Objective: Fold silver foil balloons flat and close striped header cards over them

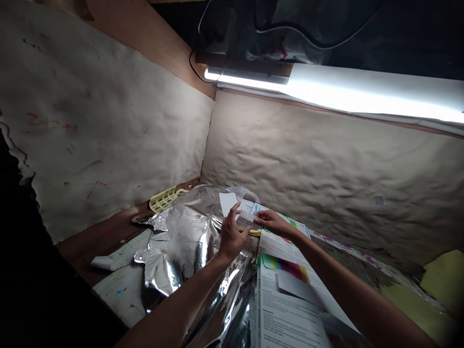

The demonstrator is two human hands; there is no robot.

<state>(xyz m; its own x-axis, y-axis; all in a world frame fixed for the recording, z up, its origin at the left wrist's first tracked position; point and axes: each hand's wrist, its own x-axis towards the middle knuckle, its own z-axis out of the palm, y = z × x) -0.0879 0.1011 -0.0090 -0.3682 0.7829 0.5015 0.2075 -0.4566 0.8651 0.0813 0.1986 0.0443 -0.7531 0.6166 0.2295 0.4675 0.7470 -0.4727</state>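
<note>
My right hand pinches the right end of a small white card. At its left end, the curled fingers and thumb of my left hand hold the card. Another white card stands tilted just behind my left fingertips; whether they touch it I cannot tell. Beyond my hands lies a clear plastic roll or ring, partly hidden, beside blue-and-white printed pieces. Shiny silver foil pouches spread out below and left of my left hand. Under my right forearm are stacked printed sheets with a colourful band.
A yellow label sheet with cut-outs lies at the left back edge. Paper-covered walls enclose the back and left. Overhead runs a lit tube lamp with hanging cables. Yellow paper is at the far right.
</note>
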